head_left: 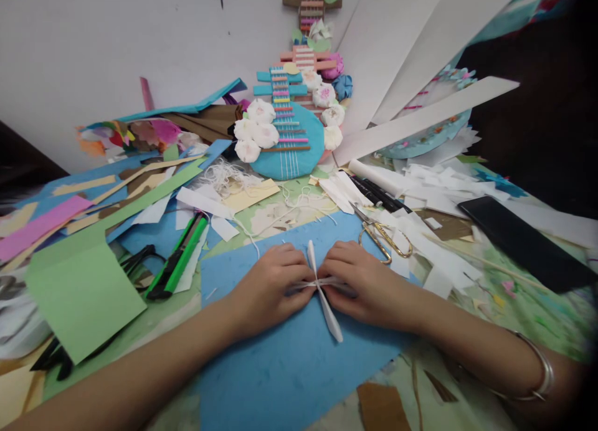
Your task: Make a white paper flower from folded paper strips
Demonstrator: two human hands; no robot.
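My left hand [271, 288] and my right hand [362, 284] rest side by side on a blue paper sheet [289, 362]. Both have their fingers curled and pinched on a narrow folded white paper strip [324, 300] that stands between them. A thin white thread [322, 283] is wrapped across the strip's middle, and each hand holds one side of it. A silver bangle [542, 375] sits on my right wrist.
Gold-handled scissors [383, 238] lie just beyond my right hand. A green utility knife [180, 256] and a green card [79, 294] lie to the left. A black phone [523, 238] lies at right. A blue paper guitar with white flowers [284, 138] stands behind.
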